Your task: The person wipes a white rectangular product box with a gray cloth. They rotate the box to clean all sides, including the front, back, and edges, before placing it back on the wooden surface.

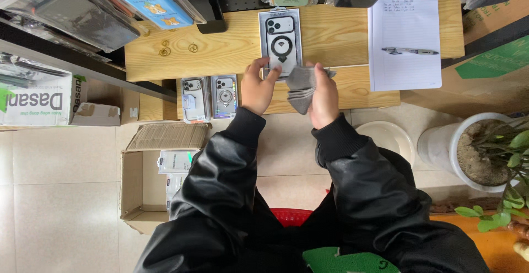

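My left hand (259,87) grips the near end of a clear boxed phone case (281,40) that lies flat on the wooden bench (220,52). My right hand (325,98) is closed around a crumpled grey cloth (302,85), held just beside the box's near right corner. Two more boxed phone cases (209,98) lie side by side on the lower plank, left of my left hand.
An open notebook (405,44) with a pen (410,51) lies at the bench's right. Several small metal rings (176,47) sit at the left. An open cardboard box (157,168) with packages stands on the tiled floor. A white plant pot (468,146) stands at right.
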